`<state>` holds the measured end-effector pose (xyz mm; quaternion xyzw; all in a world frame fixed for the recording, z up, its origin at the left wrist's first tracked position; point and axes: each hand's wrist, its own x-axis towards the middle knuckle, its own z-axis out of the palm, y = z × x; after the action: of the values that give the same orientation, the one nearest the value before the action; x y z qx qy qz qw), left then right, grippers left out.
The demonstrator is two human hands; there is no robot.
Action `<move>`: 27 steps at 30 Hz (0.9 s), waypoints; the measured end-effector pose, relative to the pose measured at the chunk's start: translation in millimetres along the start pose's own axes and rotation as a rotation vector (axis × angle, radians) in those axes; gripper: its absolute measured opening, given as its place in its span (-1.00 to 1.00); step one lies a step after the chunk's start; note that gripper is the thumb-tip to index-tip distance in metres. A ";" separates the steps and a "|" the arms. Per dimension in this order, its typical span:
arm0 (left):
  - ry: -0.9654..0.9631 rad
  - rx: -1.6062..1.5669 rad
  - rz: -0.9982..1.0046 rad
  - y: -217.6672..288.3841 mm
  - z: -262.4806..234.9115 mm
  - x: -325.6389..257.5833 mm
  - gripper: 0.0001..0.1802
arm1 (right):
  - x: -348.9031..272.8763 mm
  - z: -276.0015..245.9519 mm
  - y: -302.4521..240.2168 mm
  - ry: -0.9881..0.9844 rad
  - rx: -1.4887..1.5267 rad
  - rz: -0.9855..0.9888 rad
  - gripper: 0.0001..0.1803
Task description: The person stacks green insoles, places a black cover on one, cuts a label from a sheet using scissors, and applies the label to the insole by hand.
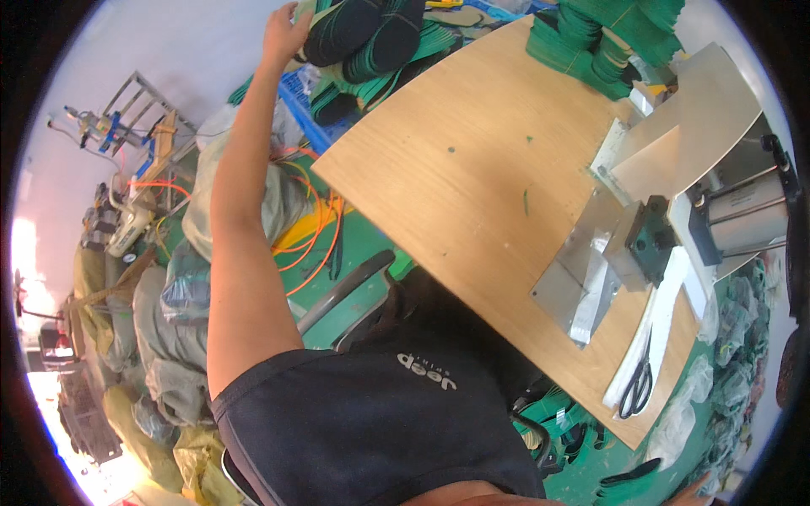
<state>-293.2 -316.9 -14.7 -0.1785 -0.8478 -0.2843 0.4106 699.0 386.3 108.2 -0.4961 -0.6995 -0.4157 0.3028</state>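
My left arm stretches up and away to the far left. My left hand is at the edge of a stack of black-topped insoles, its fingers curled against the stack's end. Part of the grip is hidden. Beside that stack lie more black and green insoles, over a blue crate. At the lower right rim a small skin-coloured part, seemingly my right hand, shows close to a black and green insole; its fingers cannot be made out.
A wooden table fills the middle right, with tied green insole stacks at its far end. A metal press-like machine stands on its right, black scissors near the corner. Orange hoses and sacks lie left.
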 end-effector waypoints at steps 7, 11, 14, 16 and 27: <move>-0.363 0.373 0.007 -91.5 112.4 83.7 0.04 | -3.1 -14.8 -142.4 0.067 0.202 -0.196 -0.40; -0.712 -0.121 -0.263 -62.8 140.9 79.4 0.24 | -21.4 -69.1 -205.0 -0.085 0.382 -0.264 -0.63; -0.796 -0.206 -0.293 -3.5 134.5 86.3 0.03 | -32.9 -92.5 -222.1 -0.049 0.482 -0.288 -0.69; -0.835 -0.162 -0.269 47.7 95.5 80.0 -0.11 | -24.9 -104.0 -251.1 -0.035 0.521 -0.371 -0.72; -1.110 -0.213 -0.426 -17.8 127.9 104.8 -0.32 | -27.4 -136.6 -318.3 -0.205 0.734 -0.441 -0.80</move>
<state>-441.5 -243.1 -1.2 -0.1667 -0.9194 -0.3078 -0.1793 408.3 202.1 60.1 -0.2333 -0.9165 -0.1430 0.2919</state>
